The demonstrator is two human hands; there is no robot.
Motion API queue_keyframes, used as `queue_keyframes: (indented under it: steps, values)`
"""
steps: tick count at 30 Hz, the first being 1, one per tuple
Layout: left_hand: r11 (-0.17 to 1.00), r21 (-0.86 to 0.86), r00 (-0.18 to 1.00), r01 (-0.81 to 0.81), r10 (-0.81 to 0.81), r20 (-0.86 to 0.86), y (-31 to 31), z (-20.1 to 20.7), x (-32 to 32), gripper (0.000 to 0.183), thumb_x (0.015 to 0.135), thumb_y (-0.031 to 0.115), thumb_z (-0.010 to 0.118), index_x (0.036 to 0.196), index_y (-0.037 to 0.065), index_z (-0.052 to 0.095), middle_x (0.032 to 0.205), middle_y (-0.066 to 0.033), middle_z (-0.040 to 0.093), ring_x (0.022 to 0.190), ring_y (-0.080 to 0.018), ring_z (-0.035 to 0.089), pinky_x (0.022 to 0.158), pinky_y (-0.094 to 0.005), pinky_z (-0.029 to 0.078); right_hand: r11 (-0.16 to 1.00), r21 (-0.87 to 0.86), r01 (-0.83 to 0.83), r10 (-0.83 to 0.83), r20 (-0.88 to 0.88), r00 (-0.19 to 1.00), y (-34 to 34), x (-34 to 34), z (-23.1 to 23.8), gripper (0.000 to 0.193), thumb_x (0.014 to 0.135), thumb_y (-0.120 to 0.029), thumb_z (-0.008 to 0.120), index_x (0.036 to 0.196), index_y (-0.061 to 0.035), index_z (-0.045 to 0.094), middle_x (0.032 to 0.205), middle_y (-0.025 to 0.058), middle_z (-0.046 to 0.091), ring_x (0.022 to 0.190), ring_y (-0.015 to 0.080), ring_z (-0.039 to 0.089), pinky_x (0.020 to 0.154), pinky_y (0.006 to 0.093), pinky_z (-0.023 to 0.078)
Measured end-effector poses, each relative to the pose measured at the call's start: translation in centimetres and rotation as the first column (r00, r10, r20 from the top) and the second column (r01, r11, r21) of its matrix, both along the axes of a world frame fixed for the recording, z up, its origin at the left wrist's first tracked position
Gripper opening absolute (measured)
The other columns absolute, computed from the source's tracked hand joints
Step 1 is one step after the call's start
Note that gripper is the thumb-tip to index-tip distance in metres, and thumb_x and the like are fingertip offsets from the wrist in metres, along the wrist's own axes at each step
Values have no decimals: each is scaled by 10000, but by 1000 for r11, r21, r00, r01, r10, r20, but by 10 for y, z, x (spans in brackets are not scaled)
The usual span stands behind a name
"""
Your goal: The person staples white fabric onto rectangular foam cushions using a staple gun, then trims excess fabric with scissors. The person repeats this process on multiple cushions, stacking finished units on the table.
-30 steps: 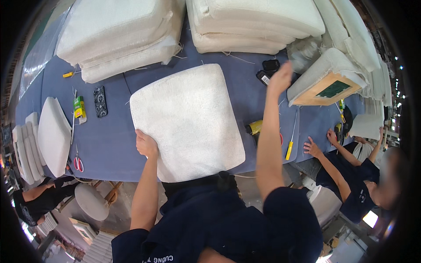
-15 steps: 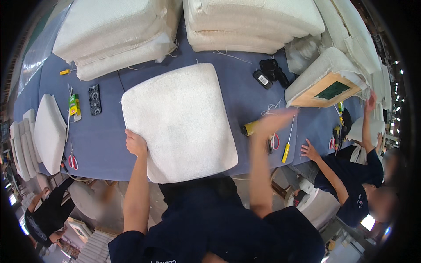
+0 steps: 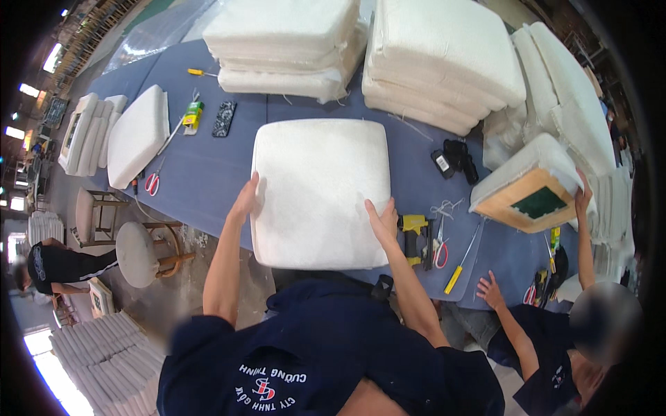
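Observation:
A white upholstered seat cushion (image 3: 320,194) lies flat before me at the front edge of the blue-covered table (image 3: 201,191). My left hand (image 3: 245,196) grips its left side, most fingers hidden along the edge. On the opposite side my right hand (image 3: 383,220) holds the cushion, with the thumb over the top face. Just right of that hand lies a yellow and black staple gun (image 3: 415,239). Beside it are red-handled scissors (image 3: 440,254), a yellow-handled screwdriver (image 3: 454,279) and some loose white string (image 3: 445,207).
Stacked white cushions (image 3: 281,41) and another cushion stack (image 3: 440,62) line the far side. A phone (image 3: 224,118) lies left of them. At right, a co-worker's hand (image 3: 583,197) touches a cushion with a wooden base (image 3: 527,201). Stools (image 3: 135,253) stand at left.
My right hand has come from above the tools onto the cushion's right side. The cushion now sits straighter to me, and its top looks smoother. The whole view has shifted.

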State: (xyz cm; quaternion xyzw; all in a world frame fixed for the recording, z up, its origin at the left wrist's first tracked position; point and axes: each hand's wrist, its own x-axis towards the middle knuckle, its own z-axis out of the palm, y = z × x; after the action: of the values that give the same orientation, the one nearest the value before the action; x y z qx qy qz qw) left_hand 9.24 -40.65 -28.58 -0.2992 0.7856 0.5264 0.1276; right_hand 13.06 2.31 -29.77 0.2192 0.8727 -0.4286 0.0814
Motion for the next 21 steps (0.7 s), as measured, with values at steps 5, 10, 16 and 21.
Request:
queue_keyframes:
  steps: [5,10,16,21]
  values:
    - [985,89,955,148,-119,-272,37,222,73,919,1114,754,275,1494,12,663,1174,-159,742,1112,-229,675,999,-452,537,881,-390,-267,308,47,950,49,-69,30,987,1078,-706,501,1684,55,330,1731,253,398,1621,418,340,1296,449,320]
    - [641,-767,307,20,-735,-605,103,331,71,653,1032,617,618,1424,109,739,1300,-144,729,1233,-348,656,1083,-508,511,549,-713,-437,389,-245,888,61,-89,193,869,1139,-656,408,1693,10,355,1710,196,453,1572,330,447,1257,473,368]
    - [326,-927,401,184,-886,-232,179,292,34,929,758,516,883,1581,199,587,1558,-108,556,1478,-340,487,1275,-603,270,712,-529,-462,-42,-689,724,100,-23,278,534,1167,-479,457,1353,-7,621,1166,139,747,1112,216,711,1011,361,514]
    - [253,-896,172,366,-964,-202,235,316,11,1094,665,393,971,1635,192,507,1535,-132,571,1441,-342,519,1253,-555,327,715,-565,-412,73,-525,848,79,78,215,440,1172,-361,456,1266,6,682,1036,118,742,1037,217,700,929,354,541]
